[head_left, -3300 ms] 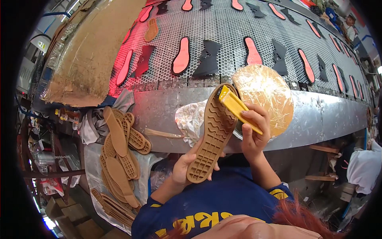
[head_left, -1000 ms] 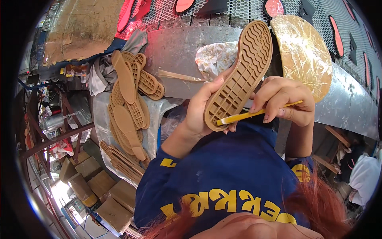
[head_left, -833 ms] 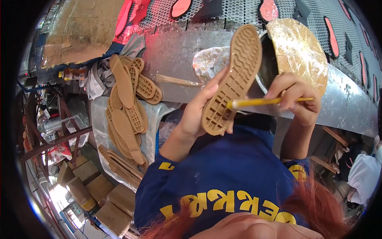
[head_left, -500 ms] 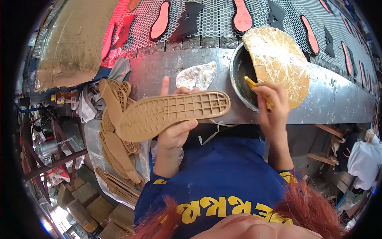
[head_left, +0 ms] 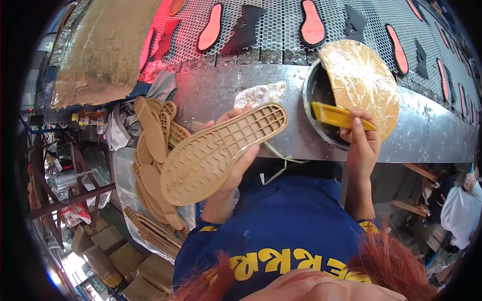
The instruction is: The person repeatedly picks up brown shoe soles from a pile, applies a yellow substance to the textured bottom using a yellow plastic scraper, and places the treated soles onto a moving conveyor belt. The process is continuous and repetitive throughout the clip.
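A tan shoe sole (head_left: 221, 153) is gripped in my left hand (head_left: 235, 178), its grid and wavy ribs facing up and its narrow end tilted toward the far right. My left thumb presses the near edge; fingers show past the far edge. My right hand (head_left: 362, 143) pinches a flat yellow brush (head_left: 339, 116), held level over the opening of a round metal pot (head_left: 307, 95). Dark contents show inside the pot. A round tan board (head_left: 359, 75), wrapped in clear film, covers much of its top.
Loose tan soles (head_left: 150, 130) are heaped at my left. A stained white sheet (head_left: 261, 94) lies on the metal bench (head_left: 221, 83). Beyond runs a mesh conveyor (head_left: 281, 30) carrying pink insoles (head_left: 313, 25) and black cut pieces (head_left: 244, 27). Cardboard boxes (head_left: 125, 258) stand lower left.
The brush has come up and turned flatter over the pot's opening. The sole has tilted more steeply, its wide end nearer me. The whole view has shifted slightly.
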### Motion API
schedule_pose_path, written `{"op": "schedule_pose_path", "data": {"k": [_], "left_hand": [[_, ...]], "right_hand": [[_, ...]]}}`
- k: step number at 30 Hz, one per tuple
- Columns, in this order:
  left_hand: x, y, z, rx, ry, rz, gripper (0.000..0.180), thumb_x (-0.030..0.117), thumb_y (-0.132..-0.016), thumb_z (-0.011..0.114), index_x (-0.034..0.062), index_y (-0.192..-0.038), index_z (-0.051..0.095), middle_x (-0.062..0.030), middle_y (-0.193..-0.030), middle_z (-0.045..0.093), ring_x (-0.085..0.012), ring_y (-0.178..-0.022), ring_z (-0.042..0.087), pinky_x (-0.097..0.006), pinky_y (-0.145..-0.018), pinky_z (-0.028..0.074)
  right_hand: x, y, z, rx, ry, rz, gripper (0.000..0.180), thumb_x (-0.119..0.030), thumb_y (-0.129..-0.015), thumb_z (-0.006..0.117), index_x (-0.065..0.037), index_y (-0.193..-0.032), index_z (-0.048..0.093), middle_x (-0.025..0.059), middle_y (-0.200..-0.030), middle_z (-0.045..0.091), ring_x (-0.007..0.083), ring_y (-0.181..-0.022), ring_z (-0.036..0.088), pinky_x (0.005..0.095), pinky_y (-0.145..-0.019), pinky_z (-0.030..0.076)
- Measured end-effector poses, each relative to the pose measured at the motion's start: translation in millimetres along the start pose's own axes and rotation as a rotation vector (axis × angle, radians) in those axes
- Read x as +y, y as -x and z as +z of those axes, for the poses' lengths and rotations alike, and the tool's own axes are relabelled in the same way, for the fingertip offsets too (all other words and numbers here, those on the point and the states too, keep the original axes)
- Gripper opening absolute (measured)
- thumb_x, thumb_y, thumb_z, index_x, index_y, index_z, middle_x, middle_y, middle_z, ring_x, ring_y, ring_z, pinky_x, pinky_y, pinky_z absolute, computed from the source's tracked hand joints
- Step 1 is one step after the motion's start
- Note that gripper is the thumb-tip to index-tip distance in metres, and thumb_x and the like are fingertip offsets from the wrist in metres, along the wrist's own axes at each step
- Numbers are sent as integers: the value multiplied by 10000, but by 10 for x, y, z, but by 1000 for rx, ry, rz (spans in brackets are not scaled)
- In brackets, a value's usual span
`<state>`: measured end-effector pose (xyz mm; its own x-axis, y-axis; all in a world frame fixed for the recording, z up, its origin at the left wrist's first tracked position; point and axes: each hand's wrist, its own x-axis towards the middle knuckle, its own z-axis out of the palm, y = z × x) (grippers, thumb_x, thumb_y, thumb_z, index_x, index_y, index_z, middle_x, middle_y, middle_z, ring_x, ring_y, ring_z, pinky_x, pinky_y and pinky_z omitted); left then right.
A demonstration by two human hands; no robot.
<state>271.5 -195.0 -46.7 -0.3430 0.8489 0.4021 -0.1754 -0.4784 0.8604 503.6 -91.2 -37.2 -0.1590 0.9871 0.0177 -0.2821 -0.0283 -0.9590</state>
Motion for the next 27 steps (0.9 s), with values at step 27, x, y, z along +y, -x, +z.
{"op": "schedule_pose_path", "data": {"k": [27], "left_hand": [[260, -242, 226, 231, 700, -623, 492, 341, -869, 502, 33, -1250, 463, -124, -1419, 400, -317, -1269, 422, -435, -1039, 398]], "right_hand": [[-135, 352, 659, -393, 557, -843, 436, -384, -811, 675, -7, -1025, 631, 154, -1012, 579, 253, -864, 603, 304, -729, 517]]}}
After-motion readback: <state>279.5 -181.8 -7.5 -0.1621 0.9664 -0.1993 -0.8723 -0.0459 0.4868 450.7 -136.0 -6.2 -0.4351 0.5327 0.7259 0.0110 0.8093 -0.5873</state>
